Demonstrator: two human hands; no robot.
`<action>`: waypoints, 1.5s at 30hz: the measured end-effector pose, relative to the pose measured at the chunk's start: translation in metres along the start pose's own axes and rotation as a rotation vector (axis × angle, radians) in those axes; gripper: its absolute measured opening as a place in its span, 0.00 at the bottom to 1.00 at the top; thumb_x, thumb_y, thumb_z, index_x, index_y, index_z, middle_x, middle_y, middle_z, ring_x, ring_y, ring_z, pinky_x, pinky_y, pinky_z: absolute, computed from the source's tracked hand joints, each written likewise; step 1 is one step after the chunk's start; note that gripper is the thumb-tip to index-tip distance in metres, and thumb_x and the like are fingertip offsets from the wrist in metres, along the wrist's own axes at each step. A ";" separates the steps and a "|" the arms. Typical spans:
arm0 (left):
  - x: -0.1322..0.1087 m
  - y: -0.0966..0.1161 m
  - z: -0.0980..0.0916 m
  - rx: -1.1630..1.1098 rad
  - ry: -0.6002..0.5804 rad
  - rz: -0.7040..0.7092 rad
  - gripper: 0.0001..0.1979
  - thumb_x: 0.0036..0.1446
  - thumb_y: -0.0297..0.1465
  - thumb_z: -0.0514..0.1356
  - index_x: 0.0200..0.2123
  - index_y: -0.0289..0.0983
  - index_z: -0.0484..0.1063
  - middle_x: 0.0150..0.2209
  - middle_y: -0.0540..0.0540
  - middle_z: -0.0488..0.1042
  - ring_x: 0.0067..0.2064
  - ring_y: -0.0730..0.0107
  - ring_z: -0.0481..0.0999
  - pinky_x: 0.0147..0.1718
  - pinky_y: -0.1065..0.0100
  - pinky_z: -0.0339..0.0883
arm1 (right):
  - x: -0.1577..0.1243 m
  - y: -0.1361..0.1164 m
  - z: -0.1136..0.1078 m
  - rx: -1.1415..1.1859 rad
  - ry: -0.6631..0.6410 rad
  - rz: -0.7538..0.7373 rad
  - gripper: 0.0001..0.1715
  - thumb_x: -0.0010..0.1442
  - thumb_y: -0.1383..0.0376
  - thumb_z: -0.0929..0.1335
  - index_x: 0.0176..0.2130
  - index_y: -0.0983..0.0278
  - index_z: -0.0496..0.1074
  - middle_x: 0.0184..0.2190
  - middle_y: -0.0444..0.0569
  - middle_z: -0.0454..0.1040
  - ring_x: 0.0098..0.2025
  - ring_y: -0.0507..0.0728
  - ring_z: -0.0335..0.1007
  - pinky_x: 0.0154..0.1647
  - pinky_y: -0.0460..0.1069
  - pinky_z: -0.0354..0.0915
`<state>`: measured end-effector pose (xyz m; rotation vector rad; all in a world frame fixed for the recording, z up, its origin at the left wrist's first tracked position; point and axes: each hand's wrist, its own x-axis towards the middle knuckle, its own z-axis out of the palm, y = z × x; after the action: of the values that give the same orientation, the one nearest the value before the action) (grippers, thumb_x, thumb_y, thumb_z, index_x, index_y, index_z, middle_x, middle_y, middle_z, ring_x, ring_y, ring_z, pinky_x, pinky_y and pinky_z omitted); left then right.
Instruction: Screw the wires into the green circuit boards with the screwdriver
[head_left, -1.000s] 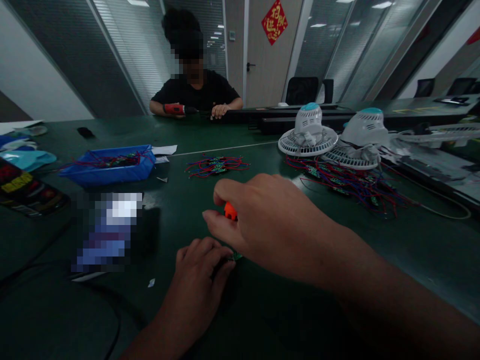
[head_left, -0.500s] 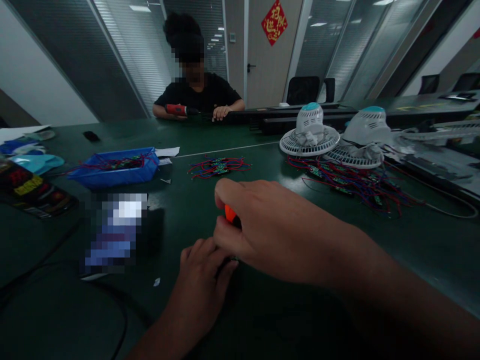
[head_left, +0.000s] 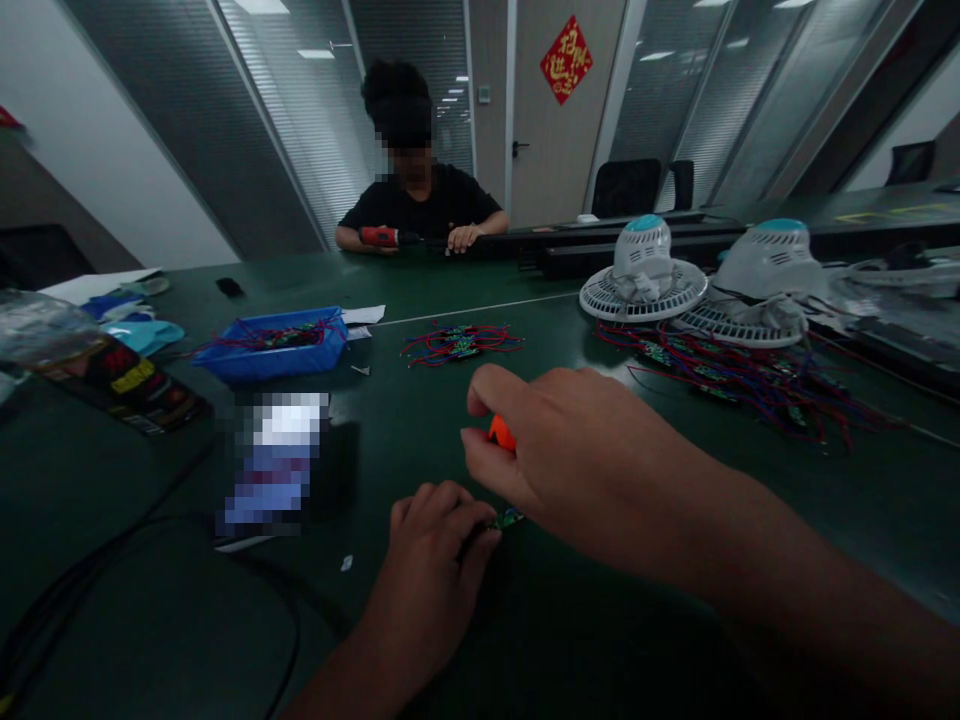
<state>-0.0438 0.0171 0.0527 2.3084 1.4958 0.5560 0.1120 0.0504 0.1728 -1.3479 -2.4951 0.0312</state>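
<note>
My right hand (head_left: 570, 450) is closed around an orange-handled tool (head_left: 500, 433), of which only a small bit of handle shows between thumb and fingers. Just below it, my left hand (head_left: 431, 575) rests on the dark green table (head_left: 390, 440) with fingers pressing down on a small green circuit board (head_left: 508, 519). The board's edge peeks out beside my fingertips. The tool's tip is hidden behind my hands.
A blue tray (head_left: 271, 347) of wired boards sits at the left, a loose bundle of red and blue wires (head_left: 459, 343) in the middle, more wired boards (head_left: 735, 380) and two white fans (head_left: 645, 270) at the right. A person in black (head_left: 420, 200) sits opposite with a red tool.
The view has shifted, so everything sits further right and slightly lower in frame. My right hand dipped toward my left hand and lifted a little; both stay over the same board.
</note>
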 end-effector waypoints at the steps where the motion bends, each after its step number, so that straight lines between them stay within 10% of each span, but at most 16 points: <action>1: 0.000 0.000 0.000 -0.001 -0.005 -0.002 0.09 0.58 0.24 0.57 0.38 0.42 0.74 0.39 0.46 0.74 0.44 0.56 0.71 0.44 0.51 0.62 | 0.000 0.000 0.000 0.000 -0.001 -0.002 0.10 0.61 0.60 0.63 0.40 0.63 0.68 0.23 0.45 0.70 0.22 0.54 0.60 0.22 0.48 0.44; 14: -0.002 -0.004 0.004 -0.009 0.033 0.025 0.11 0.58 0.24 0.56 0.39 0.44 0.74 0.38 0.48 0.74 0.43 0.56 0.71 0.42 0.51 0.63 | -0.001 -0.001 -0.002 0.020 -0.017 -0.010 0.06 0.60 0.61 0.62 0.34 0.62 0.65 0.21 0.41 0.66 0.21 0.51 0.55 0.21 0.49 0.41; 20: 0.000 -0.002 0.002 -0.007 0.017 0.007 0.09 0.59 0.25 0.56 0.38 0.43 0.74 0.40 0.47 0.74 0.44 0.55 0.71 0.44 0.50 0.62 | 0.001 0.001 -0.001 -0.002 0.053 -0.004 0.24 0.63 0.47 0.58 0.28 0.59 0.67 0.17 0.41 0.62 0.18 0.51 0.53 0.20 0.48 0.39; 28: 0.000 -0.002 0.001 -0.008 -0.012 0.008 0.10 0.59 0.25 0.54 0.37 0.42 0.74 0.38 0.47 0.73 0.43 0.56 0.70 0.44 0.49 0.61 | 0.000 0.000 0.004 -0.073 0.045 -0.024 0.07 0.60 0.61 0.63 0.36 0.62 0.67 0.20 0.42 0.67 0.19 0.52 0.58 0.19 0.49 0.39; 41: -0.001 -0.003 0.002 -0.022 0.044 0.022 0.10 0.57 0.25 0.56 0.35 0.43 0.75 0.37 0.47 0.75 0.42 0.57 0.70 0.44 0.51 0.62 | 0.000 0.001 -0.001 -0.008 -0.017 0.005 0.08 0.60 0.61 0.62 0.38 0.62 0.67 0.23 0.43 0.70 0.21 0.52 0.58 0.21 0.49 0.41; 45: -0.001 -0.003 0.002 -0.018 0.048 0.022 0.09 0.58 0.26 0.56 0.36 0.44 0.75 0.37 0.48 0.75 0.42 0.56 0.71 0.44 0.51 0.62 | 0.001 0.001 -0.002 0.000 0.002 0.042 0.21 0.63 0.50 0.58 0.31 0.59 0.70 0.19 0.42 0.67 0.20 0.52 0.56 0.22 0.48 0.41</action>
<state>-0.0456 0.0176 0.0490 2.3156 1.4832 0.6328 0.1131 0.0517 0.1752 -1.3992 -2.4648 0.0393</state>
